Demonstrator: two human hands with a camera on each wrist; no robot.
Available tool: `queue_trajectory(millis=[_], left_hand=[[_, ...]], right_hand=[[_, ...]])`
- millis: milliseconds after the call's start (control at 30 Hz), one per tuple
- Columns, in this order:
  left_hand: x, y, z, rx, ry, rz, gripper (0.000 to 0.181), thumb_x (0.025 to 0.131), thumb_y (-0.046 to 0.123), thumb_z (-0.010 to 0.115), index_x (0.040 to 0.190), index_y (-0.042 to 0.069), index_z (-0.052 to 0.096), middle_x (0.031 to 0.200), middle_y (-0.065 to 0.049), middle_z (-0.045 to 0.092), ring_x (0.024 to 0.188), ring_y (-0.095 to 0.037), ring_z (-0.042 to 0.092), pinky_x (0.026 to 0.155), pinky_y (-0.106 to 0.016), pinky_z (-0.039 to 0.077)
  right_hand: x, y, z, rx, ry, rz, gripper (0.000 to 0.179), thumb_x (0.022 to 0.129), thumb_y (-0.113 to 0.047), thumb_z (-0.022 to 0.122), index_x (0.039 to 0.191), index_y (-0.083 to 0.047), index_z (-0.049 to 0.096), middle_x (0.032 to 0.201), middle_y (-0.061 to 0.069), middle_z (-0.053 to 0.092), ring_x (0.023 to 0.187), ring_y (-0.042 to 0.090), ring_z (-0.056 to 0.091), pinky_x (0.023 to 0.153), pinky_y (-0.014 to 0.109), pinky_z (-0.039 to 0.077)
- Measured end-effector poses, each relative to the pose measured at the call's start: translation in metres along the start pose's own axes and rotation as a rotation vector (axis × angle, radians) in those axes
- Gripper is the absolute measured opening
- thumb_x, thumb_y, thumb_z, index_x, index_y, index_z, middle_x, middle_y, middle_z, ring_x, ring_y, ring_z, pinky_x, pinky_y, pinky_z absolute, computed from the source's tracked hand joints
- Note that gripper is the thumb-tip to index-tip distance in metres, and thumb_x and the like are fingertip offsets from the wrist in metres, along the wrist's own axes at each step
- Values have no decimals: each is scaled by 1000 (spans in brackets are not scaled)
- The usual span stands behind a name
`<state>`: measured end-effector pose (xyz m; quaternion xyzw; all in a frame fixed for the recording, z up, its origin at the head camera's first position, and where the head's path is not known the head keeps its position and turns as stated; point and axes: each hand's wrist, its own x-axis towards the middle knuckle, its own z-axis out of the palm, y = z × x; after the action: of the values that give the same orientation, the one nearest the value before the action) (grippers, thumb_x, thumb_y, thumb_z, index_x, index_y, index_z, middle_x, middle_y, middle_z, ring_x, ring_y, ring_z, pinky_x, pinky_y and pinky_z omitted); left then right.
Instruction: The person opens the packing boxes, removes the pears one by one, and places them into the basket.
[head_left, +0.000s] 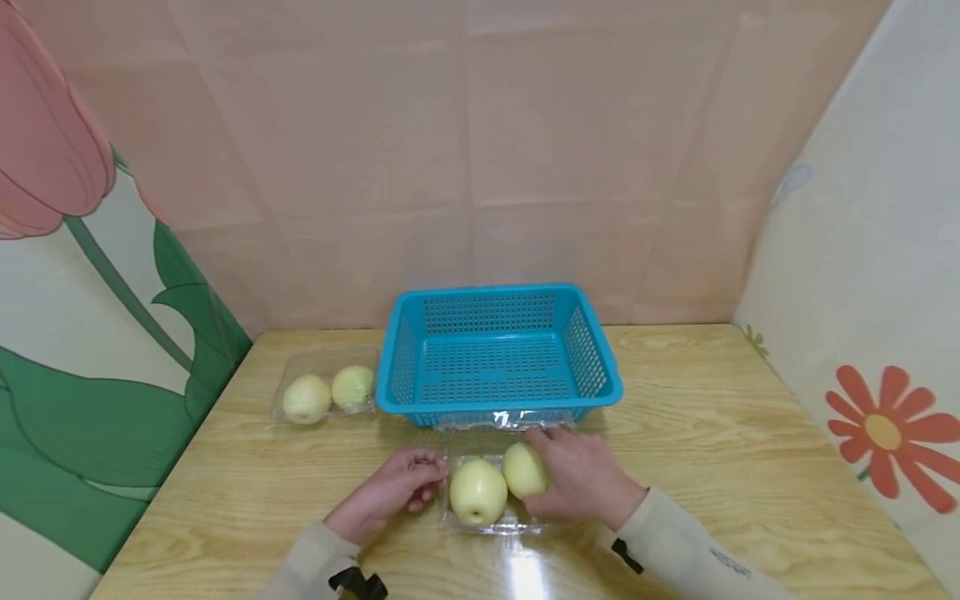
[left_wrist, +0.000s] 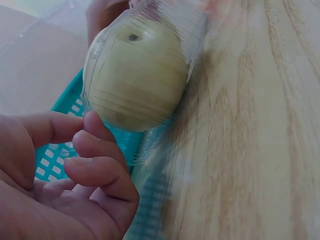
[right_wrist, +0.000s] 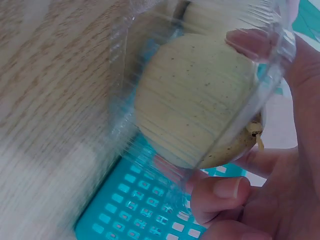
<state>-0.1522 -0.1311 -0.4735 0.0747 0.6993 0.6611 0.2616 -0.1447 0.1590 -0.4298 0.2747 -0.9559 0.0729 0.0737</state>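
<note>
A clear plastic box [head_left: 457, 527] stands with its lid raised in front of the basket, holding two pale yellow-green pears. My left hand [head_left: 397, 486] pinches the box's left rim between thumb and forefinger, beside the left pear [head_left: 477, 492]. From the right side, my right hand [head_left: 585, 477] reaches into the box and grips the right pear [head_left: 525, 469], thumb on the near side and fingers on the far side. Through the box wall, the right wrist view shows this pear's speckled skin [right_wrist: 195, 95] and short stem [right_wrist: 255, 131]. The hand covers part of that pear.
Just behind the box sits a blue perforated plastic basket [head_left: 495, 349] with nothing in it. To its left, a second clear box [head_left: 318, 362] contains two pears [head_left: 307, 398]. All stand on a wood-grain table [head_left: 712, 425], with a pinkish cloth [head_left: 480, 167] behind.
</note>
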Motion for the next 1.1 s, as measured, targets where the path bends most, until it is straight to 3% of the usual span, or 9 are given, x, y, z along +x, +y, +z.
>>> queue_trajectory(millis=[333,667,833,1100], left_hand=[[-6,-4,-2,-12,13,0,16,98,14,58,102,-1,57,82,-1,60,63,-7,45,51,-17,37],[-10,-3,-7,-1,23,3,19,98,14,57,105,-3,57,84,-1,60,63,-7,45,51,-17,37],[-12,-3,-9,0,33,7,18,97,14,58,104,-3,57,84,-2,61,63,-8,45,51,-17,37],[-16,0,-11,-14,41,-21,21,98,15,57,106,-4,56,85,-2,60,65,-8,46,52,-17,37]], right_hand=[[-7,-5,-16,45,34,-26,66,64,-53,82,116,-18,64,92,0,66,67,8,56,50,21,40],[-18,-5,-41,78,54,-55,67,64,-52,84,118,-16,64,107,5,68,71,11,61,54,22,44],[-24,0,-51,113,43,-39,67,64,-48,84,119,-16,64,102,1,67,72,7,58,53,22,42],[-34,11,-62,81,32,-17,71,63,-51,84,122,-15,64,96,-4,64,67,2,53,52,21,40]])
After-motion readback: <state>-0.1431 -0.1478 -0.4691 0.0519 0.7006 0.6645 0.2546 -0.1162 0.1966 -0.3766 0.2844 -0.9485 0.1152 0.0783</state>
